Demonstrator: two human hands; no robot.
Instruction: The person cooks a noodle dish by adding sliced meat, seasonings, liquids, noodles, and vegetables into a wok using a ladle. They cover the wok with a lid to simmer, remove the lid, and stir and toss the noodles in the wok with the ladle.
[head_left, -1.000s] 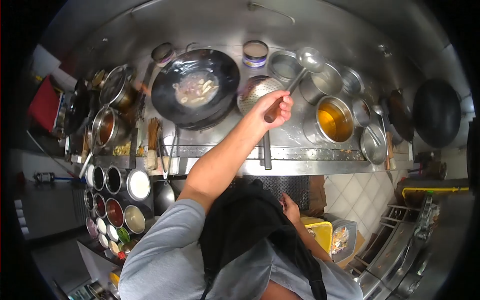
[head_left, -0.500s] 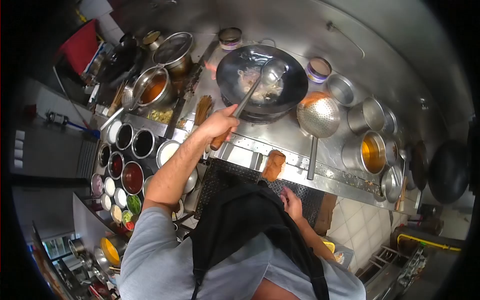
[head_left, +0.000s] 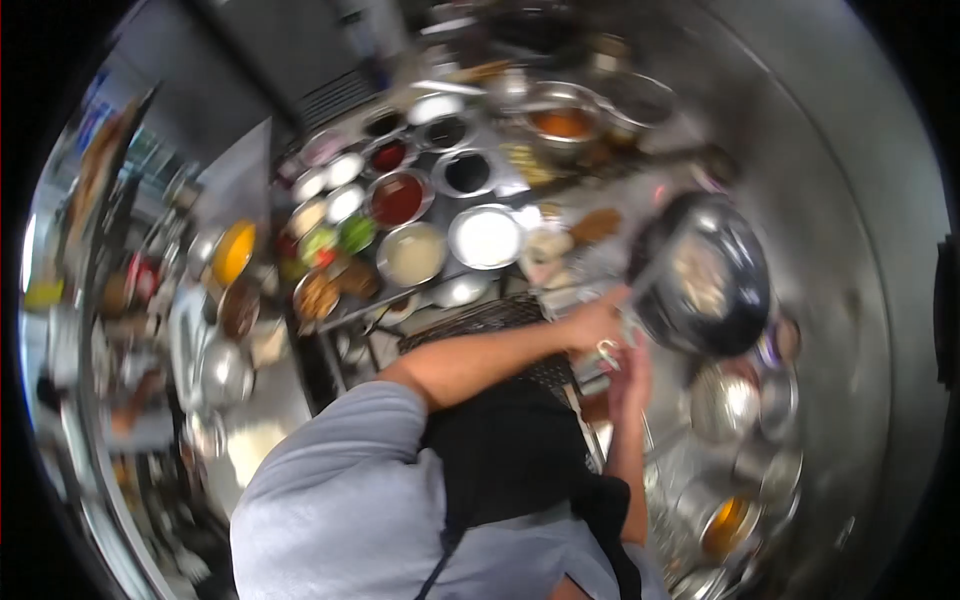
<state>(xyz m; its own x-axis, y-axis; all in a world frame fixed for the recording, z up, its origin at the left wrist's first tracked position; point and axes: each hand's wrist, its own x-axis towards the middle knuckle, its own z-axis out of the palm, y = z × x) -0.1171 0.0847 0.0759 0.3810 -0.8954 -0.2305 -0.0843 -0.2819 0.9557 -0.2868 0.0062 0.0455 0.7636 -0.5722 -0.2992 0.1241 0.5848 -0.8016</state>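
Observation:
A ladle point(head_left: 660, 262) reaches from my left hand point(head_left: 598, 322) into the black wok point(head_left: 745, 270). My left fingers are closed on its handle, smeared by motion. Pale food point(head_left: 701, 278) lies in the bottom of the wok. Just below the left hand, near the wok's edge, is my right hand point(head_left: 630, 378). Its fingers point up toward the left hand and are too blurred to show their grip. A small pale ring-like thing point(head_left: 606, 350) shows between the hands; I cannot make out what it is. The brown cloth point(head_left: 596, 406) lies beside the right hand.
A perforated strainer point(head_left: 722, 402) rests past the wok, near metal pots and a container of orange liquid point(head_left: 728, 528). Sauce containers point(head_left: 397, 198) and a white-filled one point(head_left: 486, 237) stand left. A bamboo brush point(head_left: 596, 226) lies near the wok. A steel wall point(head_left: 850, 250) rises behind.
The view has swung left, putting the wok on the right. My right hand has risen from beside the apron to next to my left hand, which still has the ladle.

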